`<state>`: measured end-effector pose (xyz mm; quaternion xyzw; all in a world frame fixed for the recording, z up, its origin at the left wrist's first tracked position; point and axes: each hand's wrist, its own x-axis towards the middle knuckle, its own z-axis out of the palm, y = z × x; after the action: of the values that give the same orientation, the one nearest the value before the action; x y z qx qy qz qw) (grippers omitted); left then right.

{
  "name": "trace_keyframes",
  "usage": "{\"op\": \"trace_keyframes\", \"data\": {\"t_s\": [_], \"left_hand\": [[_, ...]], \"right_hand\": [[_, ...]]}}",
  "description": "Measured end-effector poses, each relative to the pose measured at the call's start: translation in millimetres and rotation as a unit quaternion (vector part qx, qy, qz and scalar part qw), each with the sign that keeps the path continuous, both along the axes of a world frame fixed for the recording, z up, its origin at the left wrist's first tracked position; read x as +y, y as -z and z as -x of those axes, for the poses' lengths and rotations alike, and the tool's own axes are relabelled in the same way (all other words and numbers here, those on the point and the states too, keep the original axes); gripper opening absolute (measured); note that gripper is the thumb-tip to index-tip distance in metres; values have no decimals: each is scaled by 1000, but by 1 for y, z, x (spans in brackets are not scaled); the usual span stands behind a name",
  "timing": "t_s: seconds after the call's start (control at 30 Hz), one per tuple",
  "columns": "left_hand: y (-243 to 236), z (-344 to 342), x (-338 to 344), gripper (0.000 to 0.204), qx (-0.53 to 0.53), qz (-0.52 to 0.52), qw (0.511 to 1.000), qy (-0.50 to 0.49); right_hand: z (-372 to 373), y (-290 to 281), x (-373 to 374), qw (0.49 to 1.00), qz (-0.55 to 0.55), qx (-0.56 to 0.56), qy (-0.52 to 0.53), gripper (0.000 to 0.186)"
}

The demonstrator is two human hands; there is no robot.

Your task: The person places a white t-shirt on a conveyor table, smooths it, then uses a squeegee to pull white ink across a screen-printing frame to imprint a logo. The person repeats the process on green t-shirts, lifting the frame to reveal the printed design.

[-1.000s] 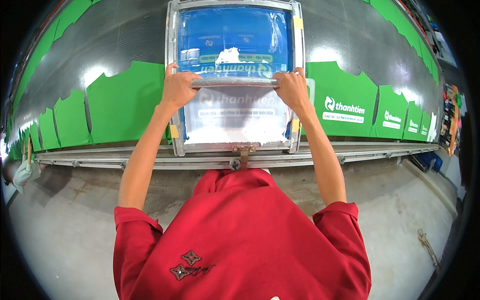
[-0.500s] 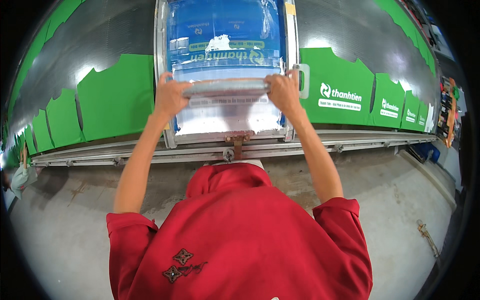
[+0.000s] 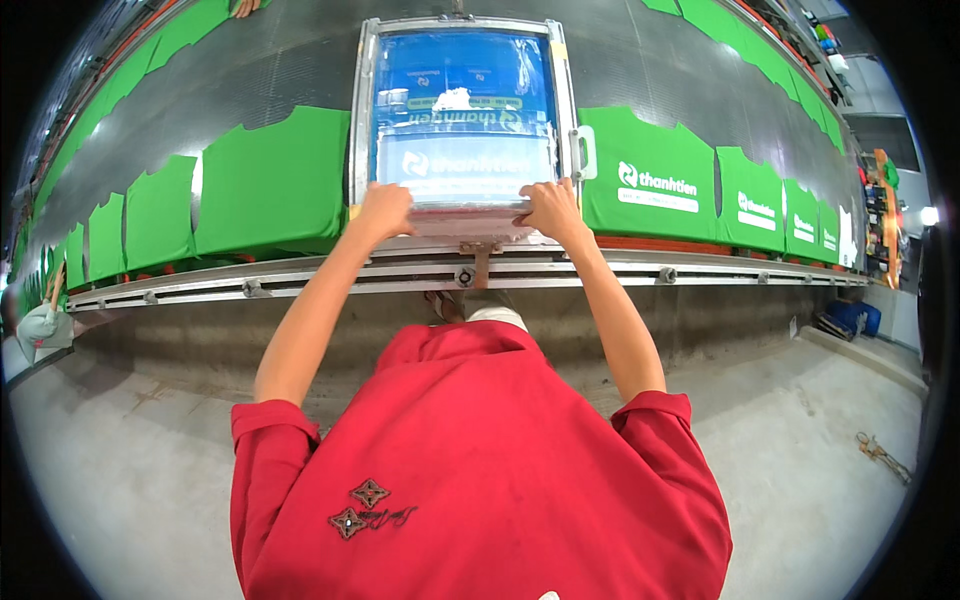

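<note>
A metal-edged screen printing frame (image 3: 362, 120) with blue mesh (image 3: 465, 62) stands in front of me on a long dark table. My left hand (image 3: 385, 212) and my right hand (image 3: 552, 210) grip the two ends of a squeegee (image 3: 465, 209) at the frame's near end. Both hands have their fingers curled round it. White ink (image 3: 452, 98) lies in a patch on the mesh, and a pale printed design shows just beyond the squeegee. A clear handle (image 3: 586, 152) sticks out from the frame's right side.
Green fabric pieces lie left (image 3: 270, 185) and right (image 3: 645, 165) of the frame, those on the right bearing white prints. A metal rail (image 3: 560, 274) runs along the table's near edge. Another person's hand (image 3: 245, 8) is at the far side. A metal tool (image 3: 882, 455) lies on the floor.
The squeegee has come toward me in both hands, from mid-screen to the frame's near end. More of the pale design shows behind it. My view has shifted, with the frame's far end now visible.
</note>
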<state>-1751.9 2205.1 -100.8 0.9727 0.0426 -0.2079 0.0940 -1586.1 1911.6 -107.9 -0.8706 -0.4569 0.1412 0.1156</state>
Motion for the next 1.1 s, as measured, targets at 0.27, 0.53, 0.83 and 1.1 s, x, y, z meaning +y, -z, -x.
{"op": "trace_keyframes", "data": {"t_s": [0.27,0.53,0.83,1.1], "left_hand": [[29,-75,-47,54,33,172,982,-77],[64,-129,-10,82,314,241,916,-58],[4,-199,25,49,32,163,983,-76],[5,-155,-12,34,-148,92,975,-137]], "right_hand": [[2,9,48,988,-122,97,-10,25],[-48,38,73,958,-20,286,-14,34],[-148,10,11,878,-305,-59,364,42],[-172,34,-8,709,-239,455,482,39]]}}
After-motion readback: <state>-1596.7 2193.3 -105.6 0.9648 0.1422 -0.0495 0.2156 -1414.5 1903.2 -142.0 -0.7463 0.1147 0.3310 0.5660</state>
